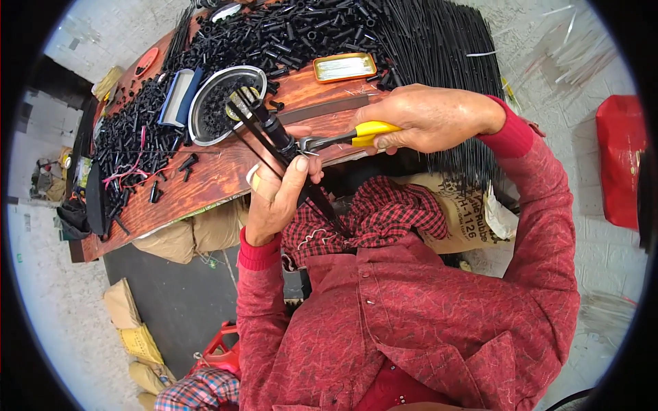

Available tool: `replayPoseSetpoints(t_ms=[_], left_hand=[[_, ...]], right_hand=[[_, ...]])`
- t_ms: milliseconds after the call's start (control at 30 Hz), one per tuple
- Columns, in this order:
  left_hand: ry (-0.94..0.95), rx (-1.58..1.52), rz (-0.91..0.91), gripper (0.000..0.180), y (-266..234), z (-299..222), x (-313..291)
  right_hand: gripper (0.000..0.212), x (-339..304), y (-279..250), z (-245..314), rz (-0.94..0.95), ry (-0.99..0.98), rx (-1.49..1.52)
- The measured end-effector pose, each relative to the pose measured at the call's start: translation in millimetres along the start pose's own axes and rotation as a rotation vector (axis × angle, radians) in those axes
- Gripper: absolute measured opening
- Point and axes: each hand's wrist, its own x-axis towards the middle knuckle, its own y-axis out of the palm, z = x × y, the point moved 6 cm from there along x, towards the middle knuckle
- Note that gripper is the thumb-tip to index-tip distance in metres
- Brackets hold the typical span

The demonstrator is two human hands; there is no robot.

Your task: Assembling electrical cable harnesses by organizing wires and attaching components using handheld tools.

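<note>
My left hand (277, 192) grips a bundle of thin black rods (264, 130) with a short black tube fitted near its top, held over the near edge of the wooden table (205, 181). In my right hand (428, 118) are yellow-handled pliers (346, 137), their metal jaws closed on the bundle just beside my left thumb. Behind the rods, on the table, stands a round metal bowl (205, 85) with small black tubes in it.
Heaps of short black tubes (295, 31) cover the table's far side and left end. A large sheaf of long black rods (439, 48) lies at the right. A yellow tin lid (345, 66), a dark flat strip (322, 109), pink threads and sacks below the table are nearby.
</note>
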Motion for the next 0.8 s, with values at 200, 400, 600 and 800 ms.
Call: replayPoseSetpoints(t_ms=[200,400,600,800], left_hand=[[0.058,0.281,-0.069,0.025,-4.3,3.2,4.0],[0.060,0.320,-0.069,0.025,0.8,-5.3,6.0],[0.057,0.306,-0.070,0.025,-4.5,-0.5,5.6],[0.041,0.231,-0.045,0.026,-4.0,0.3,5.6]], right_hand=[[0.043,-4.6,-5.2,6.9,-0.134,-0.026,-0.277],[0.043,-3.9,-7.7,11.6,-0.247,-0.052,-0.476],[0.043,-0.3,-5.4,7.3,-0.288,-0.082,-0.508],[0.028,0.6,5.3,-7.4,-0.315,-0.117,-0.359]])
